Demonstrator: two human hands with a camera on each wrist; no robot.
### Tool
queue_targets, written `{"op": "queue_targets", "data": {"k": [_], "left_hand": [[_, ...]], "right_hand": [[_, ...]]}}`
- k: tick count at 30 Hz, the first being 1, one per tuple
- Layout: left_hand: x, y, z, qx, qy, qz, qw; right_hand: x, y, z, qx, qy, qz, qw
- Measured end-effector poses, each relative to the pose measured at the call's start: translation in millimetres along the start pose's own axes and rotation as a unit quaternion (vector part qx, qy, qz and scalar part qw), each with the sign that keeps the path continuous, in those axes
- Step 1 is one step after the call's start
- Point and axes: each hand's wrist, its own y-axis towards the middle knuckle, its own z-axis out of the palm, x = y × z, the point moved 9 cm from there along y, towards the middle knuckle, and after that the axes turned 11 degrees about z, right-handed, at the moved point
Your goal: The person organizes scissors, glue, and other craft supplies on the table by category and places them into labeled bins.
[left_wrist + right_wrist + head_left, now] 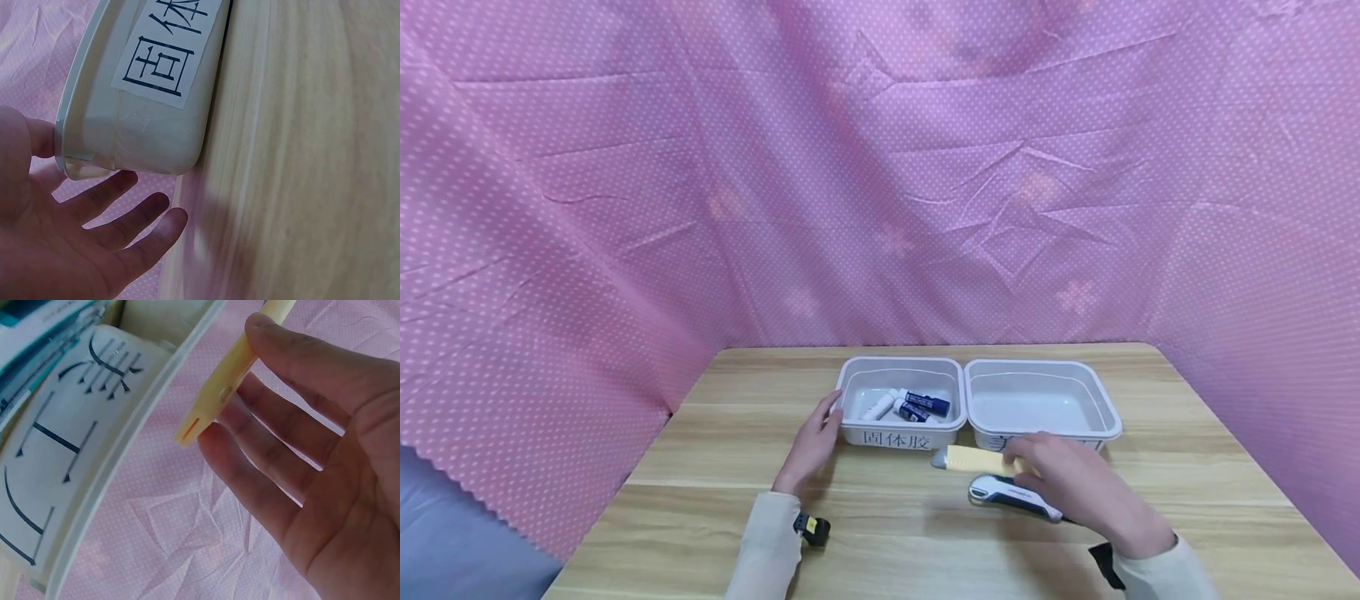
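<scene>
My right hand [1067,479] pinches a yellow utility knife [973,460] between thumb and fingers, in front of the right white bin [1108,417]. In the right wrist view the knife's yellow handle [215,390] slants between thumb and fingertips. Below it on the table lies a white-and-black utility knife [1017,495], its right end partly behind the hand. My left hand [814,442] touches the left end of the left white bin [901,364], thumb at the rim and other fingers fairly straight beside the wall in the left wrist view.
Inside the left bin lie white and dark blue glue sticks [927,403]. Both bins stand side by side, with printed paper labels [896,440] on their fronts. The wooden table [700,467] is backed by a pink dotted cloth [880,208].
</scene>
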Motion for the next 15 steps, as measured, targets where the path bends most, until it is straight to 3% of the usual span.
{"op": "queue_targets", "data": {"k": [6,15], "left_hand": [[1.6,0.5,0.6,0.005,-0.001,-0.002,1.0000],[0.1,0.3,0.9,0.000,0.004,0.001,1.0000]], "right_hand": [[-7,9.3,-9,0.012,0.011,0.032,0.9994],[-10,21.6,-34,-0.017,0.030,0.038,0.9987]]}}
